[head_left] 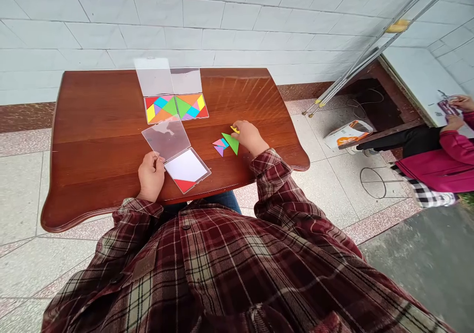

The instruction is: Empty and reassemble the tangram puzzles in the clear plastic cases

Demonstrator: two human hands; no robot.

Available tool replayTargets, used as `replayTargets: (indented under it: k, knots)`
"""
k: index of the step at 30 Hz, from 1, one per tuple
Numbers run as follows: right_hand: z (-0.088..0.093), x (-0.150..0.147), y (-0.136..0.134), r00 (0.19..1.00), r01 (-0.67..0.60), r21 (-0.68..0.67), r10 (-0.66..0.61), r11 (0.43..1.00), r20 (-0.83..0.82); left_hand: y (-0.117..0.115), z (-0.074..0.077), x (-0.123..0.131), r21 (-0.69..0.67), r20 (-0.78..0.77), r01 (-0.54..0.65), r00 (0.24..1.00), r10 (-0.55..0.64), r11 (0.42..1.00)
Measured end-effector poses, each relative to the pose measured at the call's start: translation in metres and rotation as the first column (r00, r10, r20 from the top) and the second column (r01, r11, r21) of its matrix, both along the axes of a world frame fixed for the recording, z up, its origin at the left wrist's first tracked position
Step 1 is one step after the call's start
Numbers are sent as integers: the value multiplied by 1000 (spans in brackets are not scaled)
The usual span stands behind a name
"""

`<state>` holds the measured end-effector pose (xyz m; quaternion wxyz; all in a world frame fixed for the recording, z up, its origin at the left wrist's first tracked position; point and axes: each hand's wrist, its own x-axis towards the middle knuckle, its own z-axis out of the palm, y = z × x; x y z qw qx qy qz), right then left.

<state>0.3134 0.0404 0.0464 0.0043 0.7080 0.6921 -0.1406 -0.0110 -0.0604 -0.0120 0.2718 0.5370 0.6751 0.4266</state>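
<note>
My left hand (151, 176) pinches the left edge of an opened plastic tangram case (188, 162) near its hinge. Its clear lid leans back, and a red piece (184, 186) lies at the near corner of its white tray. Over the table's right part, my right hand (249, 137) is closed on a yellow tangram piece (234, 130), partly covered by the fingers. Just left of that hand lie a large green triangle (231, 144), a purple piece (219, 150), and small pink and blue pieces (224, 143).
Two opened cases filled with coloured tangram pieces (177, 107) stand side by side at the table's back. The brown wooden table (96, 140) meets a tiled wall (185, 21). At right are metal poles (344, 76), a white bag (348, 133) and another person in a magenta top (440, 162).
</note>
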Motion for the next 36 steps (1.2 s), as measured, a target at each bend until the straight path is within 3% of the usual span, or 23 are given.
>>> replayTargets:
  k: [3, 12, 16, 21, 25, 28, 32, 36]
  knots:
    - [2, -3, -10, 998, -56, -105, 56, 993, -3, 0, -1, 0, -3, -3, -2, 1000, 2, 1000]
    - [2, 2, -5, 997, 27, -197, -40, 980, -66, 1, -9, -1, -3, -13, 9, 1000, -9, 1000]
    - [3, 15, -8, 972, 82, -244, -132, 966, -196, 2, -14, -1, 12, -3, 16, 1000, -16, 1000]
    - [27, 25, -25, 857, 117, -242, -222, 963, -466, 0, -10, 1, 10, -1, 28, 1000, -28, 1000]
    - [41, -14, -46, 668, 52, -282, -243, 958, -704, 0, -6, 2, 11, -24, 30, 999, -30, 999]
    - [30, -66, -62, 512, -3, -349, -298, 937, -806, 1, -8, 1, 13, -20, 28, 999, -27, 1000]
    - [4, -114, -74, 448, -21, -437, -383, 899, -808, 1, -11, 1, 15, -4, 26, 1000, -26, 1000]
    - [-8, -123, -75, 402, 7, -508, -467, 862, -787, 1, -12, 2, 16, 1, 33, 999, -33, 999]
